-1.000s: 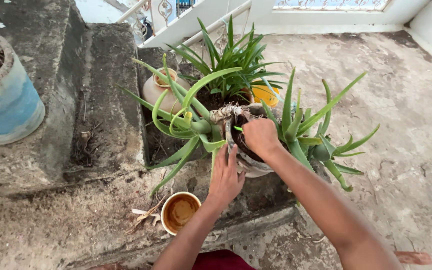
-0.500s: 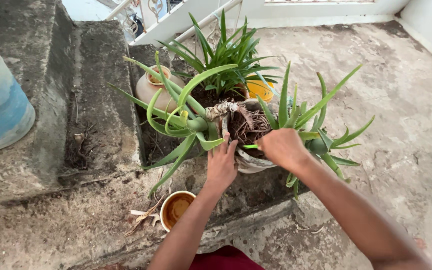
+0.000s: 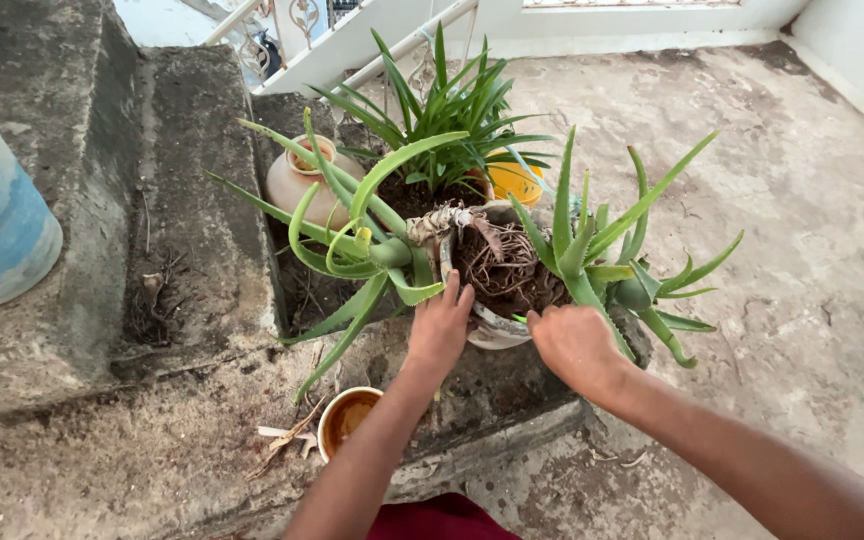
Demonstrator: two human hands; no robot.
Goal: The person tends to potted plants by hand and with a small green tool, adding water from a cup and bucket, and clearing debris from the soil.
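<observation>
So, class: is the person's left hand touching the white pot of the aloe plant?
Touching. The head view shows the left hand with fingers laid against the white pot rim.

Both bare arms reach forward, hands side by side.
Left hand (image 3: 439,325) is palm down, fingers straight and held together, pointing up-frame, forearm running from bottom centre. Right hand (image 3: 574,343) is curled into a loose fist, knuckles up, thumb side toward the left hand; its forearm comes in diagonally from the lower right corner. The two hands are near but apart.
</observation>
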